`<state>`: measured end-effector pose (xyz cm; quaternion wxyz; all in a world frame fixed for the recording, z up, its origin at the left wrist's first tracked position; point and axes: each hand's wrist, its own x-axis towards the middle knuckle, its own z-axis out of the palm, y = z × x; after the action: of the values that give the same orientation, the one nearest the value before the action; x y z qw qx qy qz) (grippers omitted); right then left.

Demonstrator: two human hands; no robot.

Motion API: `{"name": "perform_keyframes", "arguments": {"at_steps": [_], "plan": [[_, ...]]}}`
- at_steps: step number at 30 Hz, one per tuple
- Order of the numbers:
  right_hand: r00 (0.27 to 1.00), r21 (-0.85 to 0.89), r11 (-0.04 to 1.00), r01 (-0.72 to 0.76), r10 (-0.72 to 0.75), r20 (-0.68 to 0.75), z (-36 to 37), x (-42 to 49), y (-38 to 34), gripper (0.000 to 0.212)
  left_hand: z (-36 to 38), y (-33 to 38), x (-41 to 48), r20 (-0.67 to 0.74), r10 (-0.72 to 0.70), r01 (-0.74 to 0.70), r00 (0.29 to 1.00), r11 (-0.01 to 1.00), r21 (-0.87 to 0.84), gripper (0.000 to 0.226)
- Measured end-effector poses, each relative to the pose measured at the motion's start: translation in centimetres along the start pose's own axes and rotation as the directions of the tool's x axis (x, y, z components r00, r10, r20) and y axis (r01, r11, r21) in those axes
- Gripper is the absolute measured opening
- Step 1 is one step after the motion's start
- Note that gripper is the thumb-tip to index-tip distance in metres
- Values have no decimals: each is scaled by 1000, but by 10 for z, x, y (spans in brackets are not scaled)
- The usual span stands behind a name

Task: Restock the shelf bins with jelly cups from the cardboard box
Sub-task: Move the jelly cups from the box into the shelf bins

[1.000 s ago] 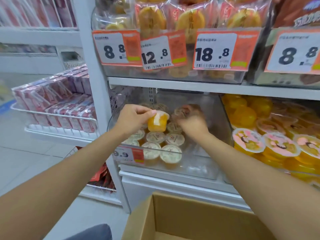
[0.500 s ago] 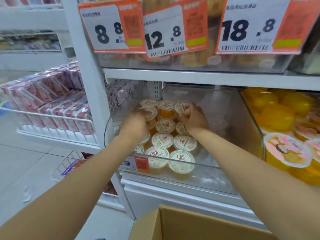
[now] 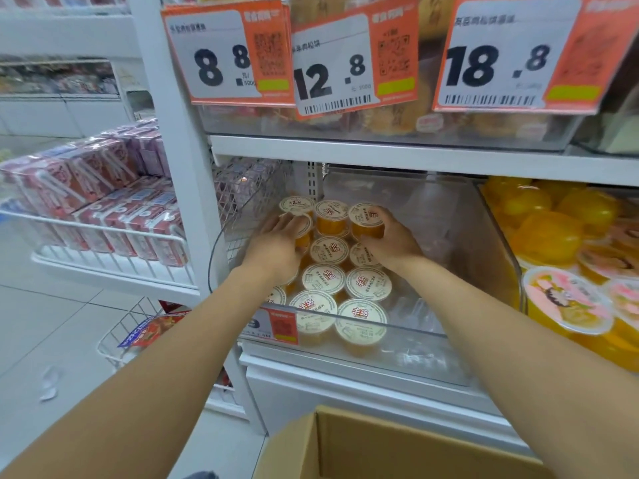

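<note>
A clear plastic shelf bin [image 3: 460, 271] holds several orange jelly cups [image 3: 324, 279] with white printed lids, packed on its left side in rows. My left hand [image 3: 276, 248] reaches into the bin and its fingers lie over a cup [image 3: 303, 225] in the left column, near the back. My right hand [image 3: 392, 242] grips a cup [image 3: 367, 220] at the back of the right column, fingers curled round its side. The cardboard box [image 3: 363, 444] stands open below the shelf, its inside hidden.
The bin's right half is bare. A second bin to the right holds larger yellow jelly cups [image 3: 567, 299]. Price tags [image 3: 332, 63] hang from the shelf above. Wire racks of pink cartons [image 3: 103, 202] stand on the left.
A second ago my left hand held a cup sideways above the bin; now both hands are deeper in the bin at the back rows, and the view has moved closer.
</note>
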<state>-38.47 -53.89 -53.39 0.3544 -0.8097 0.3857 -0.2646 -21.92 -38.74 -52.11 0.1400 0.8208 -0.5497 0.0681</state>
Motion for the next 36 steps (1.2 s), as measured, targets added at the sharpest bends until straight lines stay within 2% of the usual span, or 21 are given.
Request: {"name": "perform_keyframes", "arguments": {"at_steps": [2,6,8,10,12,14,16,19,22,24,26,29,30,33,35,36], "plan": [[1000,-2,1000,1,-1,-16,-1,-2,0,58,0,0,0,21,-16,17,1000,999,-37,58],[998,-229,973,-41,29,-54,-7,-14,-12,56,-12,6,-8,60,-93,96,994,994,-49,59],[995,-253,967,-41,15,-102,-17,-29,-25,54,-24,18,-20,42,-119,120,992,993,-21,51],[988,-256,966,49,-84,-129,-31,-54,-36,48,-37,37,-39,-43,-86,84,995,995,-48,33],[970,-292,946,143,-192,-148,-46,-89,-42,38,-50,64,-66,-97,-112,85,989,966,-243,12],[941,-320,919,229,-293,-170,-58,-128,-40,24,-58,95,-95,-113,-116,70,987,935,-347,7],[909,-329,892,311,-380,-172,-68,-169,-32,14,-59,125,-121,-120,-56,8,991,931,-365,8],[891,-327,874,359,-425,-157,-72,-223,-2,9,-39,158,-156,32,13,2,999,911,-412,6],[956,-310,919,244,-281,-80,-72,-265,48,11,7,172,-187,263,47,57,964,926,-373,8],[995,-338,937,92,-73,68,-70,-290,94,16,48,176,-207,430,43,120,902,931,-346,11],[966,-365,927,-83,165,200,-68,-315,146,21,93,179,-226,593,17,202,805,932,-302,11],[821,-432,842,-323,476,314,-61,-351,221,21,160,186,-261,787,4,251,616,947,-202,5],[766,-448,808,-383,549,336,-57,-363,241,17,181,189,-273,833,5,279,553,941,-190,10],[635,-476,750,-459,652,414,-34,-400,288,24,226,207,-310,935,50,330,352,928,-174,25],[564,-470,765,-440,643,518,-15,-423,302,29,249,215,-332,975,85,345,205,926,-153,36],[533,-483,765,-425,643,549,-5,-433,306,25,259,217,-343,984,97,323,150,936,-141,41]]}}
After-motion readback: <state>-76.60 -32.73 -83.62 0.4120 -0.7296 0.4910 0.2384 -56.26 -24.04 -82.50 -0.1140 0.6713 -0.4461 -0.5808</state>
